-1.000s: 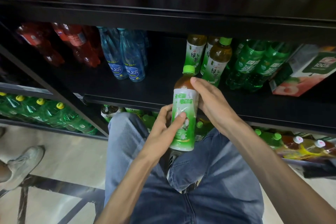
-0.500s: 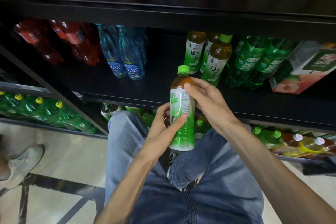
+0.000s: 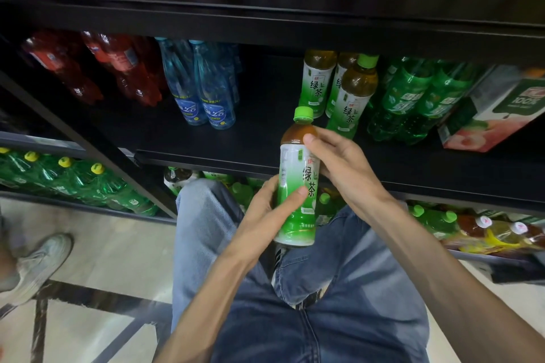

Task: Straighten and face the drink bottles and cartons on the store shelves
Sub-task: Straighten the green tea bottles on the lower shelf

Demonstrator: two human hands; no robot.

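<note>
Tea bottle (image 3: 298, 183) gripped by both hands, left (image 3: 265, 215) low, right (image 3: 339, 162) high; label faced, shelf (image 3: 250, 138) placement pending.

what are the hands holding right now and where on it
Both hands hold one green tea bottle, upright in front of the shelf. The left hand grips its lower body; the right hand holds the shoulder and upper label.
</note>
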